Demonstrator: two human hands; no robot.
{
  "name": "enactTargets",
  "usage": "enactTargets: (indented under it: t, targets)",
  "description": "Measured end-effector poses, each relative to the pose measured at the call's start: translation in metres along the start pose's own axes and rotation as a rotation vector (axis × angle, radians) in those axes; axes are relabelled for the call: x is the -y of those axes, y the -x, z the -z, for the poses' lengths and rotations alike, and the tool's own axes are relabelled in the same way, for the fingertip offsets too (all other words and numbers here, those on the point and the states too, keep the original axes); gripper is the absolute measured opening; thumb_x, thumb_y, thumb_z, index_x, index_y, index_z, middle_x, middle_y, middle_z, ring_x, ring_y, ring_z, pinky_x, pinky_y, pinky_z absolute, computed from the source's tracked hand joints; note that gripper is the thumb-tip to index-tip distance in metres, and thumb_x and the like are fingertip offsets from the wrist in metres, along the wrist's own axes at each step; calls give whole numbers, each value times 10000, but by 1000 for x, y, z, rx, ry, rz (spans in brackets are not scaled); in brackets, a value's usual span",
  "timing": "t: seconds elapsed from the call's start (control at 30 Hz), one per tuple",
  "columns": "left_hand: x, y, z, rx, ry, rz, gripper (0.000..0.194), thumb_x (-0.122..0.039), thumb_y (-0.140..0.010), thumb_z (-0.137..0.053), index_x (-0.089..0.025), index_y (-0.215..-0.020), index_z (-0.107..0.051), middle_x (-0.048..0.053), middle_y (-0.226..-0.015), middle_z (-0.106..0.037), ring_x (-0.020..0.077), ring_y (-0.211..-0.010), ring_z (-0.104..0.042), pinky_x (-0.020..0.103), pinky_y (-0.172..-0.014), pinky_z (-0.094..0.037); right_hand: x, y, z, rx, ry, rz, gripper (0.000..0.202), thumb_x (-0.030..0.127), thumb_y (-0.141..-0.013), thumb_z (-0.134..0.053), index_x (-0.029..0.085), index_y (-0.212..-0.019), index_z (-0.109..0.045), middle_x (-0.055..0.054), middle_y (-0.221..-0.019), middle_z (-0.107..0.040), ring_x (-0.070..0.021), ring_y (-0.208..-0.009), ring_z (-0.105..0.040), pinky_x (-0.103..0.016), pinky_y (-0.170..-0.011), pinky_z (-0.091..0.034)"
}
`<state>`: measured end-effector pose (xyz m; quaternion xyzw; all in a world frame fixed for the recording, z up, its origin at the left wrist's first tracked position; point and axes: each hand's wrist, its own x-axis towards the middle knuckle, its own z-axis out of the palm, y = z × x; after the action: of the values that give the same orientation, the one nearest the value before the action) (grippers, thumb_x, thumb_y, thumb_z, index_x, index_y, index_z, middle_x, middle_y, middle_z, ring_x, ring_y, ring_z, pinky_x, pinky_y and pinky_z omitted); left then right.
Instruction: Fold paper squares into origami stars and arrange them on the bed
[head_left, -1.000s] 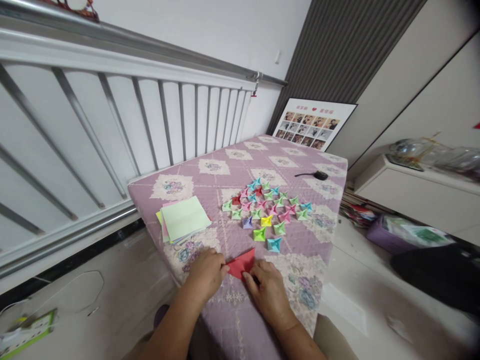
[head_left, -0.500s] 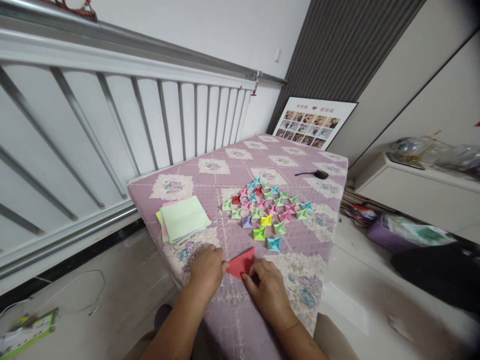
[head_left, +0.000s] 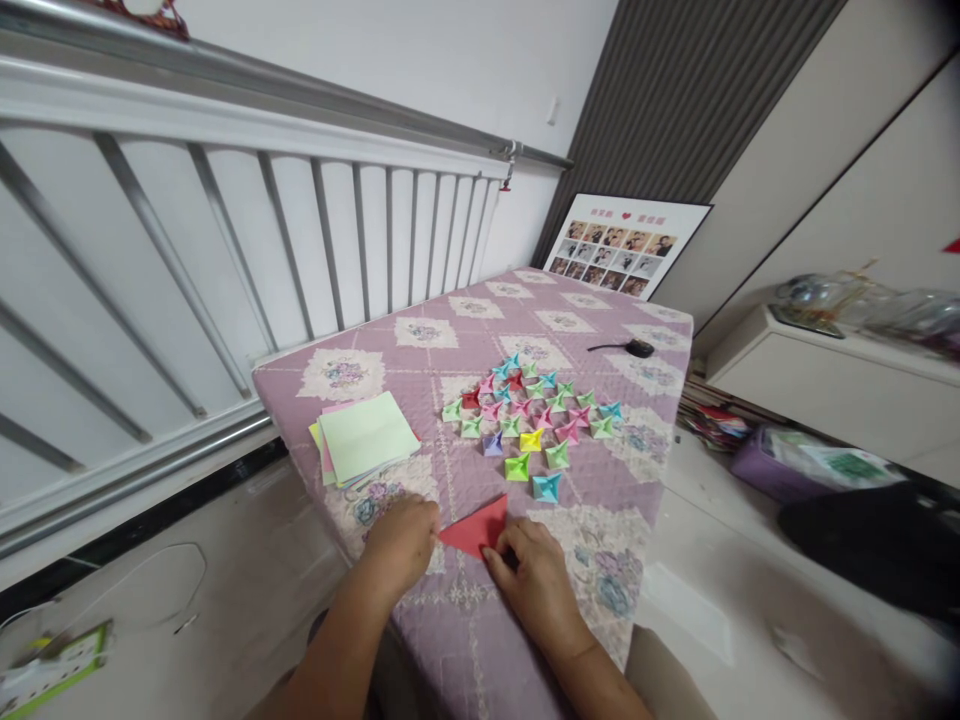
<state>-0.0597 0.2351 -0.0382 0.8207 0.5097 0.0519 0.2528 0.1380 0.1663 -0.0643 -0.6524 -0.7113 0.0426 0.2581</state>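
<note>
A red sheet of origami paper [head_left: 478,528], folded into a triangle, lies on the tablecloth near the table's front end. At its left tip, my left hand [head_left: 403,542] is closed, fingers curled against the point. My right hand [head_left: 534,562] pinches the lower right corner, its thumb on the paper and its curled fingers beside it. Just beyond the red paper stand several small folded paper pieces [head_left: 531,440] in green, pink, blue, red, yellow and purple. To the left rests a stack of square paper sheets [head_left: 371,438], pale green on top.
A patterned purple tablecloth [head_left: 480,335] covers the table. Toward its far right lies a small black object with a thin tail [head_left: 640,348]. A white radiator [head_left: 337,240] runs along the left side, and a framed photo board [head_left: 628,243] leans at the far end.
My left hand has slid left along the red paper to its tip, showing more of the triangle. My right hand has stayed at its corner.
</note>
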Motion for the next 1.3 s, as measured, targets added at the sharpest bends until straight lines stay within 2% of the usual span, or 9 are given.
enactTargets:
  t: [0.1, 0.27, 0.37, 0.5, 0.63, 0.83, 1.0, 1.13, 1.3]
  targets:
    - [-3, 1, 1, -29, 57, 35, 59, -218, -835, -544, -213, -824, -602, 28, -929, -614, 180, -915, -552, 274, -793, -384, 0, 0, 0, -11, -11, 9, 161, 237, -781, -621, 218, -653, -525, -18, -735, -568, -183, -723, -509, -298, -657, -362]
    - [-20, 0, -8, -118, 34, 58, 142, -311, -838, -596, -211, -940, -596, 49, -1021, -590, 209, -1007, -519, 302, -874, -375, -1, 0, -1, 7, -14, -3, 162, 243, -780, -627, 217, -655, -528, -15, -724, -566, -187, -718, -516, -306, -663, -377]
    - [-28, -2, -13, -118, -32, 25, 172, -317, -828, -611, -205, -957, -599, 67, -1035, -577, 234, -1040, -497, 335, -912, -362, -2, 0, -2, -24, -1, -27, 97, 259, -764, -647, 212, -780, -564, -39, -822, -606, -216, -801, -544, -341, -726, -409]
    - [-31, -4, -12, -91, -47, 22, 174, -320, -813, -626, -206, -942, -603, 66, -1036, -571, 241, -1047, -486, 348, -926, -357, -1, 0, -4, -64, 51, -76, 443, 299, -752, -652, 192, -1159, -514, -103, -1130, -604, -281, -1051, -529, -429, -863, -412]
    - [-30, -5, -11, -83, -25, 14, 171, -297, -799, -638, -213, -942, -596, 52, -1036, -567, 229, -1044, -484, 334, -922, -359, -2, 0, -6, -26, 80, -95, 600, 341, -776, -608, 213, -1323, -400, -118, -1291, -537, -310, -1215, -450, -497, -931, -375]
    - [-28, -5, -16, -107, 8, -13, 175, -252, -790, -633, -208, -944, -564, 58, -1034, -560, 229, -1033, -480, 337, -909, -358, -8, 0, -8, -13, -32, -65, 653, 293, -762, -598, 231, -1361, -346, -116, -1251, -573, -283, -1161, -518, -481, -940, -379]
    - [-27, -4, -17, -109, 16, -43, 212, -258, -790, -635, -206, -976, -545, 60, -1043, -559, 232, -1051, -472, 340, -923, -347, -11, 1, -10, -59, -110, -93, 754, 293, -743, -613, 211, -1407, -265, -81, -1077, -657, -268, -1021, -605, -477, -904, -423]
    - [-26, -3, -16, -109, 21, -61, 292, -256, -790, -634, -222, -1065, -541, 61, -1093, -553, 237, -1089, -462, 344, -945, -338, -11, 2, -11, -69, -183, -91, 747, 282, -745, -617, 222, -1407, -275, -95, -1123, -635, -267, -1038, -599, -481, -906, -445]
    - [-26, -4, -16, -105, 14, -81, 256, -291, -777, -659, -240, -1020, -597, 50, -1056, -570, 237, -1061, -481, 338, -938, -353, -12, 5, -14, -96, -341, -87, 704, 233, -784, -569, 219, -1417, -260, -114, -1188, -582, -224, -1021, -603, -425, -914, -481]
